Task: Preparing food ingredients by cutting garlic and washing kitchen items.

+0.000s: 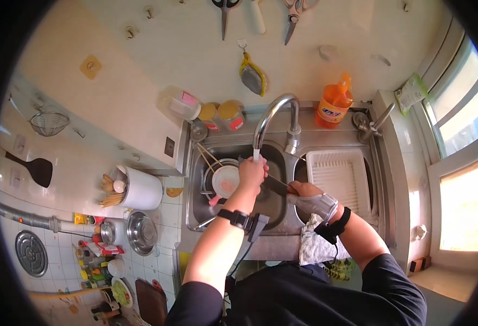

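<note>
Under the running stream of the chrome faucet, my left hand is closed on a dark, flat blade-like thing over the left basin. My right hand, in a pale wrist brace, grips the other end of it, near the divider between the basins. The thing looks like a kitchen knife, but my hands cover much of it. Below and left of my left hand, a light bowl sits on stacked dishes in the left basin, with chopsticks leaning beside it.
A white ribbed drying rack rests over the right basin. Behind the sink stand an orange soap bottle and yellow-lidded jars. A gray cloth hangs over the front edge. Scissors and a scrubber hang on the wall.
</note>
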Demonstrator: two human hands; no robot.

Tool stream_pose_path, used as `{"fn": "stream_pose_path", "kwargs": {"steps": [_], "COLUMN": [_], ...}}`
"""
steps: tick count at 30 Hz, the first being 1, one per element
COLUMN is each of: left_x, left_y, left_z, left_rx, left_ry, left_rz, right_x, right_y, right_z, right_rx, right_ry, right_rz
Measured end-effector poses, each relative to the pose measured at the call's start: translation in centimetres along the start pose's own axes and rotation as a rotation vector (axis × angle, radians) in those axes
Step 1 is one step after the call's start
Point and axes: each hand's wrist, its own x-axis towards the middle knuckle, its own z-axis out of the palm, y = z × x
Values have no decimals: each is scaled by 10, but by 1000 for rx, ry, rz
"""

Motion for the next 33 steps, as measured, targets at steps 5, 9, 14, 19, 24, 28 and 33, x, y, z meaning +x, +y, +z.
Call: {"fn": "stream_pose_path", "kwargs": {"steps": [5, 9, 14, 19, 24, 28, 33], "left_x": [47, 32, 7, 8, 13, 22, -1], "left_y": [-27, -33, -59, -88, -87, -105, -129], "left_z": [-19, 13, 6, -9, -24, -55, -95], "left_rx": [-341, 205, 403, 426, 638, 704, 1013], "left_ry": [-45, 241, 37, -159, -167, -143, 226], "left_rz": [-267, 122, 453, 698, 867, 625, 242], "right_x": [-2, 3, 15, 21, 18, 19, 35], "right_y": [-39, -35, -28, -43, -49, -47, -45], "right_z": [2, 31, 60, 51, 43, 34, 16], "right_rx": [634, 1078, 1316, 1306, 1415, 1409, 59], "right_ry": [-273, -182, -133, -136, -85, -191, -128], "right_rz": [558, 536, 498, 535, 583, 515, -175]}}
